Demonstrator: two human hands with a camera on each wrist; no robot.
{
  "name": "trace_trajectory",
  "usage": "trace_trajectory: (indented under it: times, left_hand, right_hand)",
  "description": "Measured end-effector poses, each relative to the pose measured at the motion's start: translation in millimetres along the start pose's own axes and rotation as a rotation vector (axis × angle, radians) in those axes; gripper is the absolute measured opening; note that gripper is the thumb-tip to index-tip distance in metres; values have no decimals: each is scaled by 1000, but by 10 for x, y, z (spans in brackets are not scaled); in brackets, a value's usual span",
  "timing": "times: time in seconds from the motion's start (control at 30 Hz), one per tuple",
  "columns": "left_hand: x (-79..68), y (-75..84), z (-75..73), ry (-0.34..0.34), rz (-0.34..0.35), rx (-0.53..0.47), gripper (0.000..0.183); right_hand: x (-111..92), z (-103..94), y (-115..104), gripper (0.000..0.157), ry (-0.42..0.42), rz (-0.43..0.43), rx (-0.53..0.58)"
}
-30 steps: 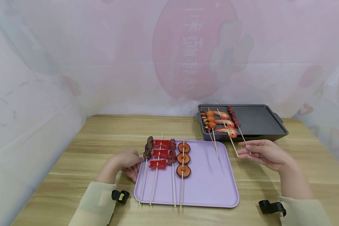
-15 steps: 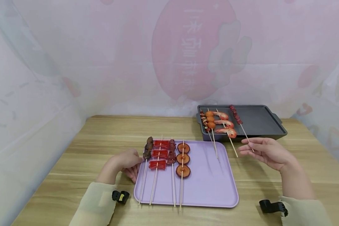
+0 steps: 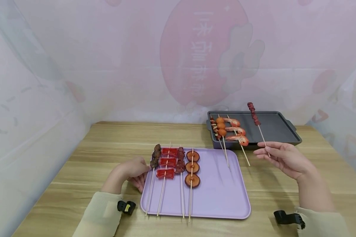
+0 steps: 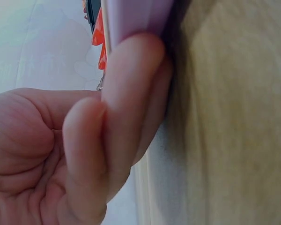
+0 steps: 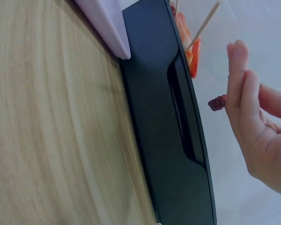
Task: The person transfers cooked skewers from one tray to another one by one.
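Observation:
My right hand (image 3: 284, 159) pinches the bare stick of a dark red meat skewer (image 3: 253, 113), whose meat end tilts up over the black grill pan (image 3: 274, 126). In the right wrist view the fingers hide most of that skewer. My left hand (image 3: 133, 171) holds the left edge of the lilac tray (image 3: 219, 197), thumb at the rim and fingers beside and below it. On the tray lie a brown meat skewer (image 3: 155, 156), a red skewer (image 3: 167, 162), another red meat skewer (image 3: 180, 161) and a mushroom skewer (image 3: 192, 168).
At the pan's left end rest a shrimp skewer (image 3: 236, 131), an orange ball skewer (image 3: 221, 126) and a mixed skewer (image 3: 214, 126), their sticks reaching over the front rim. The pan stands behind the tray on the wooden table (image 3: 112, 141), before a pink printed backdrop.
The dark red meat skewer has risen from the pan and shifted right, next to the shrimp skewer no longer. My right hand has moved slightly right with it. The left hand stays on the tray.

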State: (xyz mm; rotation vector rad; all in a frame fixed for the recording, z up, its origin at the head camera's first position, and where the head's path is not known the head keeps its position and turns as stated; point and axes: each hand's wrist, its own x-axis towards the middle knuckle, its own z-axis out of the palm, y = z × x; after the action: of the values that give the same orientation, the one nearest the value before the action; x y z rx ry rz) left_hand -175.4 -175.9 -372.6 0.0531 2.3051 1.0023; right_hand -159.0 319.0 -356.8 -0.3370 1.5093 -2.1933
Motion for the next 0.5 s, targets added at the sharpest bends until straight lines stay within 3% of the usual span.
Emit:
trace_trajectory:
  times: [0.5]
  left_hand:
    - [8, -18, 0, 0, 2, 11, 44]
  right_hand:
    - [-18, 77, -70, 40, -30, -50, 65]
